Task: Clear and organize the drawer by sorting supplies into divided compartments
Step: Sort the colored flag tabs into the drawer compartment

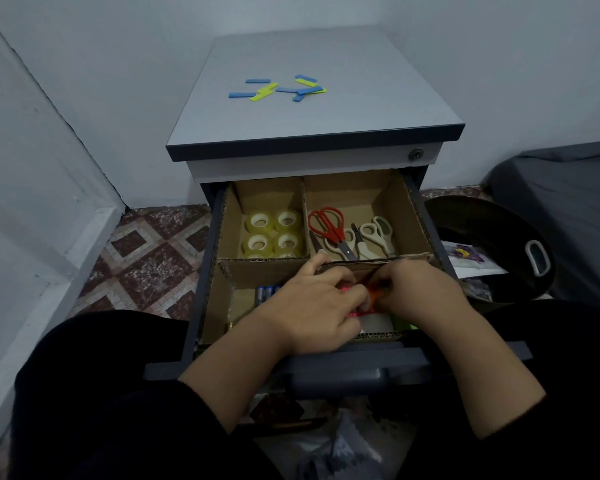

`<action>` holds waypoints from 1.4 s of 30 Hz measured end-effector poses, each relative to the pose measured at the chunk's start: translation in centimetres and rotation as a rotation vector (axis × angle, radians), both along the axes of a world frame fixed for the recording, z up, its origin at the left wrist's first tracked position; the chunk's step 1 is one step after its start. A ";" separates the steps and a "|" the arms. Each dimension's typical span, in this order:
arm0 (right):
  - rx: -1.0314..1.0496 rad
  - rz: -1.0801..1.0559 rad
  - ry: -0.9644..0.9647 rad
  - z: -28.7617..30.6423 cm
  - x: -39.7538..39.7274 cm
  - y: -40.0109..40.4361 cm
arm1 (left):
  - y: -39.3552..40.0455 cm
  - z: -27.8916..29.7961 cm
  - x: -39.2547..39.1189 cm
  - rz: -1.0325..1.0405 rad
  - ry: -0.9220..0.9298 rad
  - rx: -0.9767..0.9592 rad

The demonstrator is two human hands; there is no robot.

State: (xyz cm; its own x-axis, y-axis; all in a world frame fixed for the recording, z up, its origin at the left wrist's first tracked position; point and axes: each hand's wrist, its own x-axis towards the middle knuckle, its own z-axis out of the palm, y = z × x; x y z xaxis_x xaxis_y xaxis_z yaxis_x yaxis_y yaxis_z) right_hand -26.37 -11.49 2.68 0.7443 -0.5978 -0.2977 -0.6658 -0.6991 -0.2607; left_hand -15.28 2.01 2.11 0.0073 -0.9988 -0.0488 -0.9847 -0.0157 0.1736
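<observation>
In the open drawer [201, 306], tape rolls [272, 233] fill the back-left cardboard compartment and batteries [265, 293] lie front-left. The left hand [312, 306] grips pink items [352, 315] in the front compartment; scissors [350, 233] lie back-right. The right hand [416, 292], touching the left, pinches something orange [374, 295]. Coloured strips [278, 88] lie on the cabinet surface [326, 109].

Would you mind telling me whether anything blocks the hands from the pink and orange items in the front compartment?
Nothing visible does. The left hand and right hand are already on the pink item and orange item, inside the open drawer.
</observation>
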 end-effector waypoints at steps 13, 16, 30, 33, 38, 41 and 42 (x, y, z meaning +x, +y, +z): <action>0.069 -0.035 0.018 0.4 0.0 0.1 | -0.2 0.1 -0.1 -0.003 -0.004 0.023; 0.044 -0.059 -0.010 0.6 -0.2 -0.2 | -0.1 0.1 -0.1 0.004 0.015 0.018; 0.053 -0.111 0.105 0.8 0.2 0.0 | -0.1 0.0 0.0 0.011 0.037 0.018; 0.029 -0.109 0.081 0.7 0.2 -0.1 | -0.1 0.0 0.0 0.014 0.053 0.003; 0.057 -0.094 0.101 1.3 0.0 0.1 | 0.1 0.1 0.0 0.039 0.111 -0.029; 0.003 -0.094 -0.020 1.0 -0.3 0.4 | 0.2 0.2 -0.1 0.055 0.145 -0.049; 0.004 -0.088 -0.033 1.0 -0.3 0.5 | 0.2 0.2 0.0 0.064 0.166 -0.056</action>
State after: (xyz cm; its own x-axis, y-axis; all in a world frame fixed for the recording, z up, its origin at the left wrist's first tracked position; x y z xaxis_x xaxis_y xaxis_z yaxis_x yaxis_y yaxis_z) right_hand -26.71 -10.98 3.71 0.6981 -0.6605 -0.2765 -0.7159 -0.6371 -0.2857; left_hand -15.31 2.25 2.28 0.0675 -0.9977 0.0014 -0.9397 -0.0631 0.3361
